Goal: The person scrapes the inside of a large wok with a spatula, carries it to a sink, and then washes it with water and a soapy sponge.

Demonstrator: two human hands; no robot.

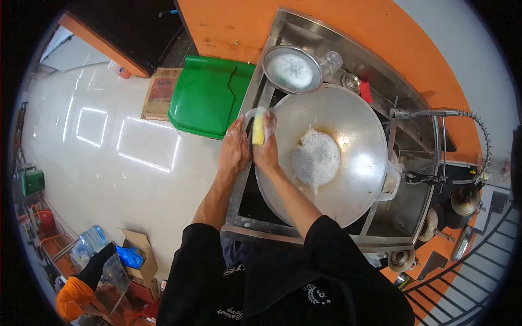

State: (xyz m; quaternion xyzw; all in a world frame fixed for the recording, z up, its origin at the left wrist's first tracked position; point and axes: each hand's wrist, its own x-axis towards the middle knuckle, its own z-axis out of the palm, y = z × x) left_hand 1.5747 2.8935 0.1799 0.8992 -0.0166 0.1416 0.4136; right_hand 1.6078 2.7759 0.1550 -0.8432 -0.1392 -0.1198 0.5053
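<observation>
A wide silver wok (359,130) sits over the sink unit, with a pool of grey-white suds (317,158) in its bottom. My right hand (265,146) is closed around a yellow sponge (258,129), pressed to the wok's left side; foam coats the fingers. Right beside it, my left hand (235,146) curls at the wok's left handle (250,112), mostly hidden between the two hands. The opposite loop handle (390,180) shows at the right rim. Beyond the wok stands a metal bowl (293,68) of foamy water.
A green lidded bin (209,96) stands left of the metal sink (405,214). A spring-hose tap (435,113) rises at the right. Behind the wok are a clear cup (331,61) and a red cloth (365,92). Another person in orange (76,296) is at the lower left, near an open carton (142,261).
</observation>
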